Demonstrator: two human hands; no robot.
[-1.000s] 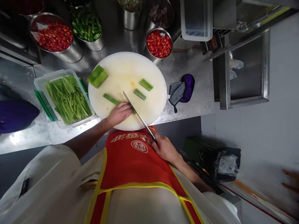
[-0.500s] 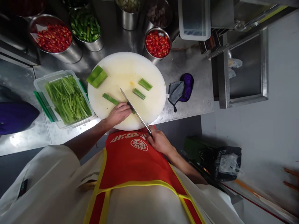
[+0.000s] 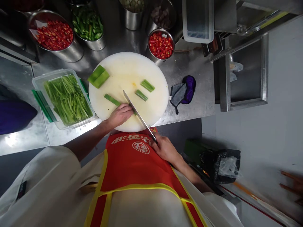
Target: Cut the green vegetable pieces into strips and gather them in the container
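Observation:
My right hand (image 3: 167,148) grips a long-bladed knife (image 3: 141,119) by its handle, in front of the apron. The blade slants over the near part of a round white cutting board (image 3: 125,66), close beside the fingertips of my left hand (image 3: 120,115). Those fingers are curled and press down on a green vegetable strip, mostly hidden beneath them. Another green strip (image 3: 112,99) lies just beyond that hand. On the board's left are wide flat green pieces (image 3: 98,76). Right of the blade lie two short cut pieces, one nearer (image 3: 141,95) and one farther (image 3: 147,85).
Left of the board stands a clear plastic box (image 3: 62,126) of thin green strips. Steel pots behind hold red chilies (image 3: 55,35), green chilies (image 3: 88,24) and more red chilies (image 3: 161,45). A purple and grey cloth item (image 3: 186,91) lies right. A black-lined bin (image 3: 222,164) stands below.
My right hand and the knife have drawn back slightly toward my body and to the right. My left hand stays in place on the vegetable.

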